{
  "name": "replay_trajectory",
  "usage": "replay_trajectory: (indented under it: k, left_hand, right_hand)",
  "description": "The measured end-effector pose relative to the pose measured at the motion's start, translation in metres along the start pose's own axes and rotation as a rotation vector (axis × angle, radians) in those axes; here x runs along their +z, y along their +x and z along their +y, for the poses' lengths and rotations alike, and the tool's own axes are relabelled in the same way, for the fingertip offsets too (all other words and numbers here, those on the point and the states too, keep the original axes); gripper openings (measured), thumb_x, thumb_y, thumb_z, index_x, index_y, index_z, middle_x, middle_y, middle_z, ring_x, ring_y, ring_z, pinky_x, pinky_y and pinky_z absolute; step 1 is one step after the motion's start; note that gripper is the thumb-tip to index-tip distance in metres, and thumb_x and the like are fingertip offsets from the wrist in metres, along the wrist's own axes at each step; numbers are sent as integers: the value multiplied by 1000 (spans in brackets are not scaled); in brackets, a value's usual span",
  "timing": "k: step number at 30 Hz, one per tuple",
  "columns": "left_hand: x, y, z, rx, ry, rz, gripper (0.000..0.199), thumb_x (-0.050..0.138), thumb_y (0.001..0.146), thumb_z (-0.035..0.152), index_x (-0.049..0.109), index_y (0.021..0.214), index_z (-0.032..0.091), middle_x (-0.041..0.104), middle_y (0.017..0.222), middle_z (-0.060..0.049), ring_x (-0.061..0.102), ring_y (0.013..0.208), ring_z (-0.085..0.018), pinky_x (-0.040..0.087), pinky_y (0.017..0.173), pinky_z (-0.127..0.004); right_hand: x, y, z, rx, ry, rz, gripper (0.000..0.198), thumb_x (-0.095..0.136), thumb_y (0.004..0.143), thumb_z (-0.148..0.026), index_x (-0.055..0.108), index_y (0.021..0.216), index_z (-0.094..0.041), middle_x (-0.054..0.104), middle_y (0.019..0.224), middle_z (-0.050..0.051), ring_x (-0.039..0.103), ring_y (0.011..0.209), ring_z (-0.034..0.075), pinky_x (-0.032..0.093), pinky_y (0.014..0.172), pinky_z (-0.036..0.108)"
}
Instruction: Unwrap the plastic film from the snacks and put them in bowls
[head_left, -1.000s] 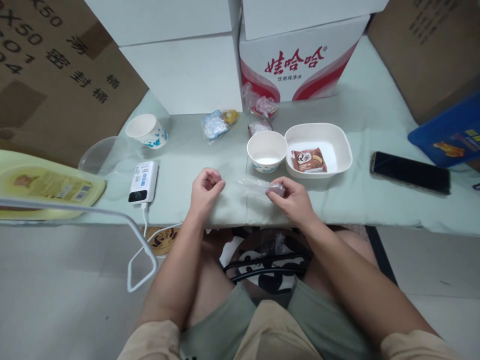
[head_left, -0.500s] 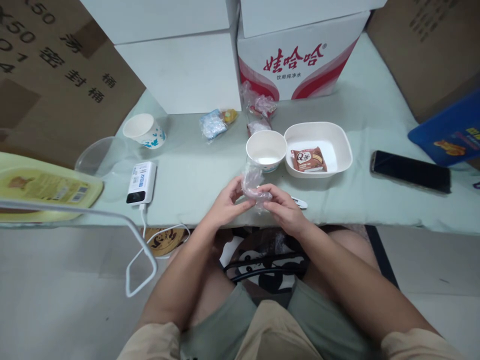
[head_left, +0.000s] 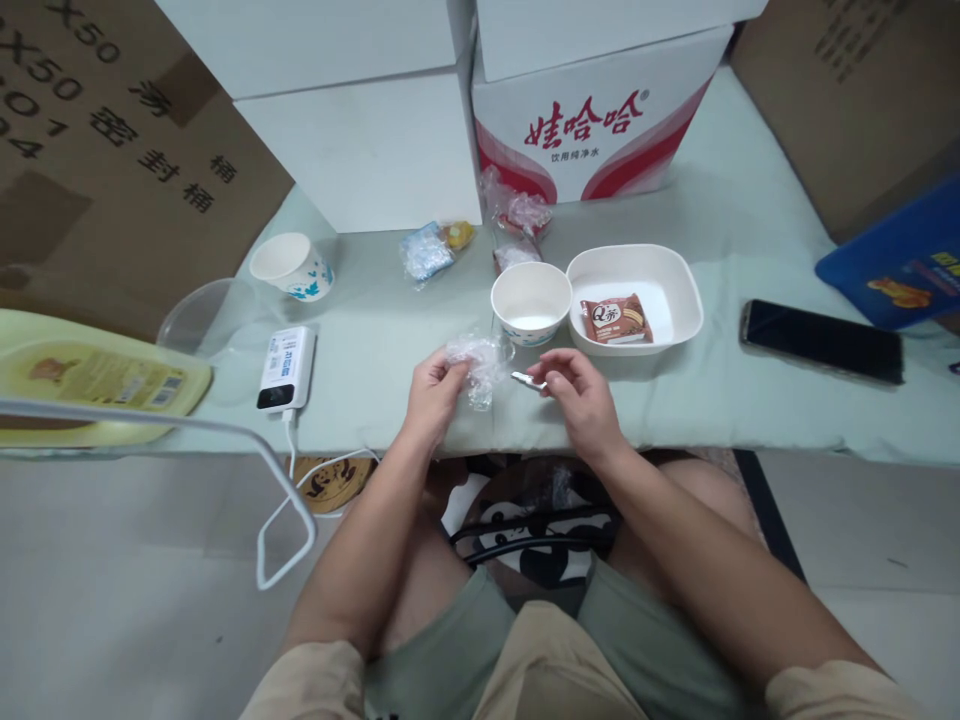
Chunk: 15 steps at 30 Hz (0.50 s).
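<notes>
My left hand (head_left: 436, 395) pinches a crumpled piece of clear plastic film (head_left: 480, 368) above the table's front part. Between the fingertips of my right hand (head_left: 581, 400) is a small slim white tool (head_left: 529, 381), its tip pointing left toward the film; its exact kind is unclear. Just beyond both hands stands a white paper cup (head_left: 531, 295). It sits close beside a white oval-cornered bowl (head_left: 679, 300), in which a brown wrapped snack (head_left: 617, 320) lies.
Wrapped snacks (head_left: 435, 250) lie by the white boxes (head_left: 360, 150). On the left are another paper cup (head_left: 292, 268), a clear lid (head_left: 214, 315), a cabled power bank (head_left: 286, 368) and a yellow bottle (head_left: 105, 375). A phone (head_left: 821, 342) and blue package (head_left: 896, 265) are right.
My hands have moved apart. My left hand keeps the plastic film and has shifted left; my right hand has let go of it and picked the small white tool off the table.
</notes>
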<state>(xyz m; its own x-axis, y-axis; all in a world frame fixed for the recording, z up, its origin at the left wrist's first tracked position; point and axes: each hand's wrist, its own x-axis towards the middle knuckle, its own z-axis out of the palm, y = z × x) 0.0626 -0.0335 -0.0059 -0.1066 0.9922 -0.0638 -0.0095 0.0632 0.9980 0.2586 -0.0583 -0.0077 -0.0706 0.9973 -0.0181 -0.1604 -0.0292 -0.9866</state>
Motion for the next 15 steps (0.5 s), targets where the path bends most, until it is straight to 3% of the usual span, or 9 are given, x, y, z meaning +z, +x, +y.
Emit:
replay_trajectory:
  k: [2, 5, 8, 11, 15]
  left_hand:
    - [0, -2, 6, -46, 106, -96, 24, 77, 73, 38, 71, 81, 16, 65, 67, 2, 54, 59, -10, 43, 57, -21]
    - [0, -7, 16, -104, 218, -332, 30, 79, 70, 42, 69, 78, 14, 62, 64, 2, 52, 57, -11, 42, 55, -22]
    - [0, -9, 21, -126, 264, -455, 34, 78, 70, 45, 67, 76, 14, 62, 65, 1, 53, 59, -11, 42, 57, -22]
    - [-2, -8, 19, -94, 214, -427, 38, 79, 71, 48, 67, 84, 14, 66, 74, -1, 58, 66, -13, 46, 63, -24]
    - [-2, -7, 15, -116, 103, -484, 51, 82, 71, 47, 64, 108, 17, 71, 90, -4, 65, 74, -15, 51, 66, -25]
  right_hand:
    - [-2, 1, 2, -95, -118, 64, 42, 67, 83, -54, 59, 112, -25, 68, 120, 11, 63, 116, 25, 52, 98, 41]
    - [-1, 1, 2, -58, -185, -89, 63, 75, 76, -50, 52, 130, -25, 62, 135, 12, 59, 124, 27, 49, 101, 42]
    - [1, 1, 0, 37, -255, -244, 46, 72, 76, -43, 60, 115, -22, 69, 105, 6, 65, 90, 21, 52, 82, 36]
    - [2, 2, 1, 62, -271, -195, 21, 66, 77, -39, 59, 86, -21, 60, 78, -1, 53, 67, 14, 44, 65, 29]
    - [3, 5, 4, 146, -86, -135, 28, 68, 73, -41, 48, 83, -24, 53, 74, -5, 51, 62, 12, 40, 58, 26]
